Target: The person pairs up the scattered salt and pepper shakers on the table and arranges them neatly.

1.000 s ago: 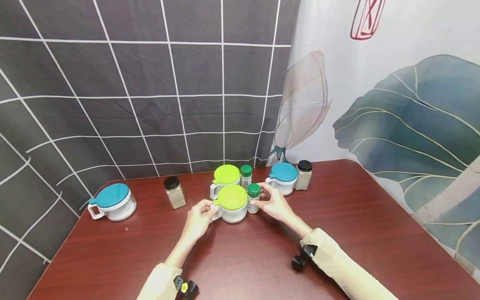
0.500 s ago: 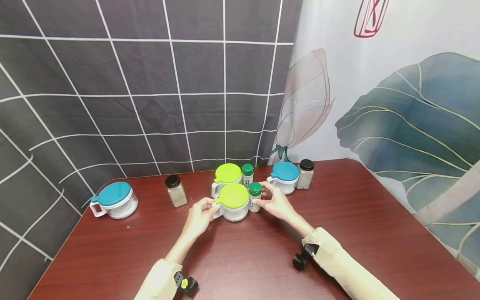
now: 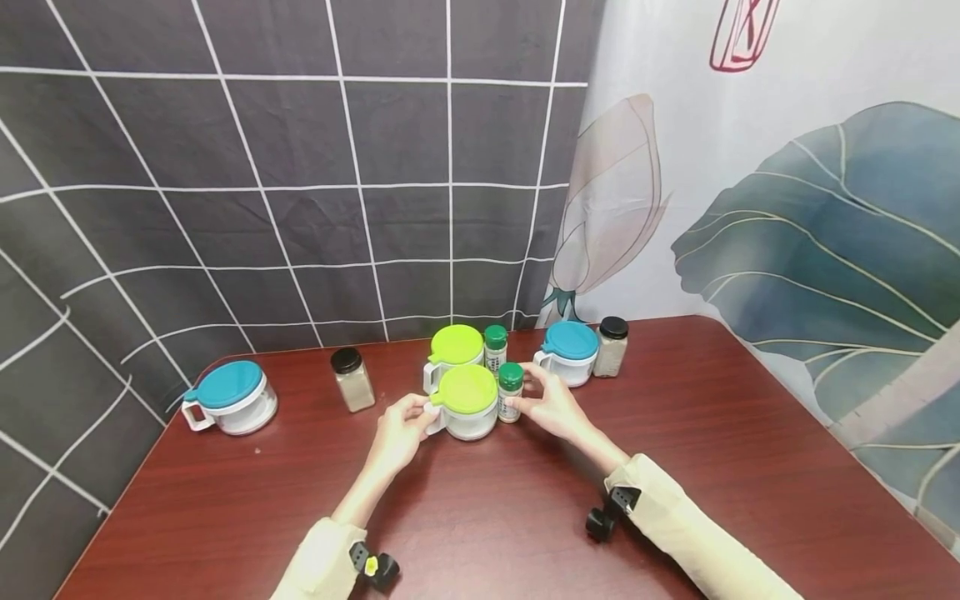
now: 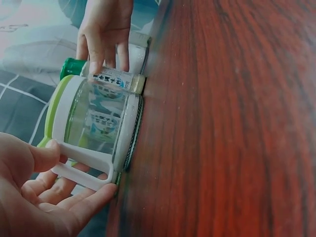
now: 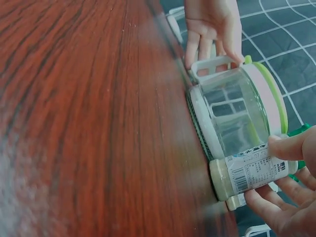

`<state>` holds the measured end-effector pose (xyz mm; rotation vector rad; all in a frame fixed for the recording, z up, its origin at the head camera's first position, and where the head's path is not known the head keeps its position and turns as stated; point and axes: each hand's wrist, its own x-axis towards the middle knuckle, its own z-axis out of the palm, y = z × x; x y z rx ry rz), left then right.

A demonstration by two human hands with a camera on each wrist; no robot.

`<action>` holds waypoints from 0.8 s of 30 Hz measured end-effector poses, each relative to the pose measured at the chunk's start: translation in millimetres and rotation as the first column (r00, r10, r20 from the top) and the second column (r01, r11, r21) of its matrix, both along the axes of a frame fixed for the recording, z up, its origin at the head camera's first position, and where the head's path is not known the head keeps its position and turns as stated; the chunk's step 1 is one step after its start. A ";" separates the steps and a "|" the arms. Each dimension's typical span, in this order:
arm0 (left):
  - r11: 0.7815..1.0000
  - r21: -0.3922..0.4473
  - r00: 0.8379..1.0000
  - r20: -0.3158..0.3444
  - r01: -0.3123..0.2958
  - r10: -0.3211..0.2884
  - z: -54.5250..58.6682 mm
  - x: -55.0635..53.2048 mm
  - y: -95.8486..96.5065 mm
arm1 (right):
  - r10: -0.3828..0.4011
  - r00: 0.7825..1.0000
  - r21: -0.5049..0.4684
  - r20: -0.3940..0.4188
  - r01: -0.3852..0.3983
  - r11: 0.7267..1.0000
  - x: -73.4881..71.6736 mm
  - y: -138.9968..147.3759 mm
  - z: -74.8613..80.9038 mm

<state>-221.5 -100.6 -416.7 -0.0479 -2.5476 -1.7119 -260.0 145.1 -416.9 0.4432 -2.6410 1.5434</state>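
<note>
My left hand (image 3: 396,435) pinches the white handle (image 4: 85,157) of a clear seasoning jar (image 3: 468,404) with a lime-green lid, thumb on top and fingers below. On the jar's right side stands a green-capped seasoning shaker (image 3: 510,393), close against the glass. Thumb and fingers of my right hand (image 3: 553,408) grip that shaker from the right; its printed label (image 5: 256,170) faces the right wrist camera. Both containers are upright on the table. Just behind them are a second lime-lidded jar (image 3: 456,345) and another green-capped shaker (image 3: 495,348).
A blue-lidded jar (image 3: 570,350) and a black-capped spice bottle (image 3: 611,350) stand at the back right. Toward the left are another black-capped bottle (image 3: 352,382) and another blue-lidded jar (image 3: 231,400). The reddish-brown table (image 3: 480,517) ends at a grey grid-patterned cloth (image 3: 300,225).
The head view shifts very slightly. Both hands keep their holds, and the jar and shaker stay in place.
</note>
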 end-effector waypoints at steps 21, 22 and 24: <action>1.000 -0.023 1.000 0.021 0.006 -0.005 0.2 -0.3 -0.1 | 0.056 0.997 -0.099 0.046 -0.051 0.994 1.8 -1.7 -1.0; 1.000 -0.019 1.000 0.022 0.007 -0.006 0.2 -0.2 -0.1 | 0.057 0.997 -0.097 0.042 -0.053 0.994 1.9 -2.0 -0.5; 1.000 -0.010 1.000 0.020 0.012 -0.011 0.0 -0.5 -0.1 | 0.056 0.998 -0.093 0.037 -0.053 0.994 2.4 -2.3 0.8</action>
